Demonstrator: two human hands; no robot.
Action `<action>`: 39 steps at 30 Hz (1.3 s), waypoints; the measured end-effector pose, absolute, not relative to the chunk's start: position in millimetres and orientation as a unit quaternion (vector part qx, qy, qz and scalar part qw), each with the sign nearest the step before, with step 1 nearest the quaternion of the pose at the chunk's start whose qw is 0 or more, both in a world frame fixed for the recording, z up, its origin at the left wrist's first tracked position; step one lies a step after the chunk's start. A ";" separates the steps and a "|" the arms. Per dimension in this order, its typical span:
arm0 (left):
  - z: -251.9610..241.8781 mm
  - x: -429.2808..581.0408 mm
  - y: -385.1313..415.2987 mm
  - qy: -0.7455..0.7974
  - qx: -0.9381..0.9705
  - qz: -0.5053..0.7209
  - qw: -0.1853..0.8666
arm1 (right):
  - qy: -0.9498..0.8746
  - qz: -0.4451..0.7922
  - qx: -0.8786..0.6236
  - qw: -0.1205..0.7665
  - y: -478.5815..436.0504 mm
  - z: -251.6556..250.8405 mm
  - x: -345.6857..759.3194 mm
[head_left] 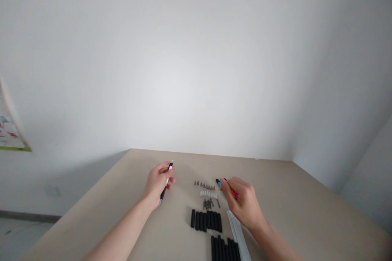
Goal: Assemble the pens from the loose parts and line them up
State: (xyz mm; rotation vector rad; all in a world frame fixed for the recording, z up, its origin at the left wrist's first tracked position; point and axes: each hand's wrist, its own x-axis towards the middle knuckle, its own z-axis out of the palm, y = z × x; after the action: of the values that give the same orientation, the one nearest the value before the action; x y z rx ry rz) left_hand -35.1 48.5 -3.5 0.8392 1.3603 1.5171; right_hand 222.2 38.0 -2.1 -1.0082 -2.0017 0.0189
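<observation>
My left hand is closed around a black-and-white pen, which slants with its clear-looking end up and its pointed end down. On the right, my right hand has its fingers pinched together at a slim red stick with a black end, partly hidden by the fingers. A teal stick with a black end lies just beside those fingertips, its lower part covered by the hand. Left of this hand are a row of small grey cone tips, small clear-white pieces and thin dark metal parts.
Closer to me on the beige table lie short black tubes in a row and longer black tubes. White thin rods run beside them, under my right wrist. A pale wall rises behind the table.
</observation>
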 end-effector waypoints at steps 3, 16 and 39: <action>-14.1 -47.8 57.0 0.637 0.362 0.580 0.356 | -0.800 -0.006 -0.406 0.441 40.2 -0.2 225.3; -20.8 -65.9 60.8 0.788 0.548 0.280 0.015 | -0.758 0.000 -0.497 0.422 53.7 -10.4 242.6; -14.8 -71.1 48.7 0.825 0.549 0.095 -0.099 | -0.609 0.014 -0.761 0.223 72.4 -5.2 273.3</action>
State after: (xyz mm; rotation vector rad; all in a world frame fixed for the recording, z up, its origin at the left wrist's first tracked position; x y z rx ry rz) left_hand -71.1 48.7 -14.8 1.8421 2.7686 0.3203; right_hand 273.3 72.4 -5.2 -2.0998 -1.6824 0.0398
